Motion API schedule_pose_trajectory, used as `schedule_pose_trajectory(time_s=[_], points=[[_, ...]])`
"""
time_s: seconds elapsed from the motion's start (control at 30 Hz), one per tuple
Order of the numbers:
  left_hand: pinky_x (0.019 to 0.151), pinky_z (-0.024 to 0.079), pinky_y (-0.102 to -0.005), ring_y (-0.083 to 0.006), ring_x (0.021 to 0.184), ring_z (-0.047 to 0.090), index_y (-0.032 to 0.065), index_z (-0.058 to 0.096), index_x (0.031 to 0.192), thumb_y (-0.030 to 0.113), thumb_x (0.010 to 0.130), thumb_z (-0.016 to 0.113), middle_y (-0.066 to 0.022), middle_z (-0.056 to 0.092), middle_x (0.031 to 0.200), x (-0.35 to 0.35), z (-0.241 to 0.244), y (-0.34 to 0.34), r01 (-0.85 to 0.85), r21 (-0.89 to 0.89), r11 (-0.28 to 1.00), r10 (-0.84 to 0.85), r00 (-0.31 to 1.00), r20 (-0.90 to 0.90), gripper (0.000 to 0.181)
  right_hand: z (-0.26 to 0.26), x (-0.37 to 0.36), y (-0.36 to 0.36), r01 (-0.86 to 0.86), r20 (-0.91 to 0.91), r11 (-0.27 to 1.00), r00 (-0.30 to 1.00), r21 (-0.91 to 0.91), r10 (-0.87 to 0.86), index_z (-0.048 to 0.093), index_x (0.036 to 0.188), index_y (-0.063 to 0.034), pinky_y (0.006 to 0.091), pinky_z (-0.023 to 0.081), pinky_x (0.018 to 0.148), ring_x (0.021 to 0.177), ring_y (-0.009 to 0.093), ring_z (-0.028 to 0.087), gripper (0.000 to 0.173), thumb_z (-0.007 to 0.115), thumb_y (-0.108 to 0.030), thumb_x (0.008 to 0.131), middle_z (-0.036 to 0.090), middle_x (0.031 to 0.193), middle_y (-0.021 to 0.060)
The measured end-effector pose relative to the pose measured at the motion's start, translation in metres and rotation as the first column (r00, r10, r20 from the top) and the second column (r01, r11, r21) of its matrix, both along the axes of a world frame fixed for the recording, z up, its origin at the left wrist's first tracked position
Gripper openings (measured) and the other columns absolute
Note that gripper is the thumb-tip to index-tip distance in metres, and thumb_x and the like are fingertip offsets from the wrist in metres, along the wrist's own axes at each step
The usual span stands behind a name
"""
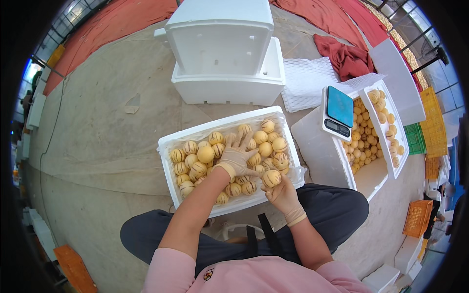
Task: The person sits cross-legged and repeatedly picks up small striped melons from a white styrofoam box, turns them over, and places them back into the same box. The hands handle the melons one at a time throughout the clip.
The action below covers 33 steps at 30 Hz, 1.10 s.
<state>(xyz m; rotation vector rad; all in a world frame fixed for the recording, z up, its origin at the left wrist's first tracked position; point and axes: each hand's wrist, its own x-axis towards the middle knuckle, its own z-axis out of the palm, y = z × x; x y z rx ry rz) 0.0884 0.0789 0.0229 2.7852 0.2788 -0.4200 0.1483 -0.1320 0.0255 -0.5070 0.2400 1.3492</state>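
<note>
A white foam box (220,211) lined with clear film stands before me, holding many round yellow fruits with dark stripes (199,169). My left hand (236,155), in a thin pale glove, lies palm down with spread fingers on the fruits in the middle; whether it grips one is hidden. At the box's near right corner my right hand (284,194), gloved too, holds a striped yellow fruit (272,178) between thumb and fingers. More such fruits (362,128) fill part of a deep foam box (322,157) on the right.
A digital scale (337,113) rests on the deep box's rim, beside a foam lid (405,154) bearing fruits. Stacked foam boxes (227,88) stand beyond, with bubble wrap (307,80) and red cloth (344,58) to their right. Plastic crates (417,218) lie at the far right.
</note>
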Motion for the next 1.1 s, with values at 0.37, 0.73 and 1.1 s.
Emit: schedule_pose_trajectory(time_s=[0.37,0.73,1.1], points=[[0.108,-0.001,-0.0541,-0.0381,0.138,0.002,0.0231,0.047,0.132,0.076,0.063,0.052,-0.0175,0.007,0.15,0.001,-0.003,0.001,0.018,0.012,1.0,-0.018,1.0,0.003,0.087,-0.014,0.0,-0.007,-0.052,0.056,0.992,0.997,0.113,0.045,0.044,0.125,-0.0105,0.0337,0.046,0.086,0.106,0.021,0.053,0.049,0.054,-0.041,0.088,0.054,0.117,0.0076],[0.108,0.0,-0.0547,-0.038,0.138,0.003,0.0231,0.045,0.133,0.074,0.064,0.055,-0.0178,0.006,0.15,-0.002,0.003,0.002,0.027,0.009,1.0,-0.027,1.0,-0.011,0.087,0.028,-0.006,0.008,0.034,0.27,0.999,0.962,0.043,-0.044,0.04,0.129,-0.016,0.0361,0.051,0.08,0.099,0.029,0.058,0.051,0.062,-0.018,0.083,0.054,0.115,0.0105],[0.108,0.002,-0.0547,-0.0396,0.137,0.004,0.0209,0.048,0.132,0.07,0.066,0.056,-0.0193,0.007,0.15,-0.002,0.001,0.002,0.021,-0.016,1.0,-0.021,0.999,0.026,0.082,-0.013,0.014,0.0,0.159,0.771,0.929,0.612,-0.335,0.174,0.044,0.118,-0.0038,0.0277,0.047,0.085,0.098,0.015,0.057,0.05,0.065,0.005,0.073,0.055,0.11,0.0081]])
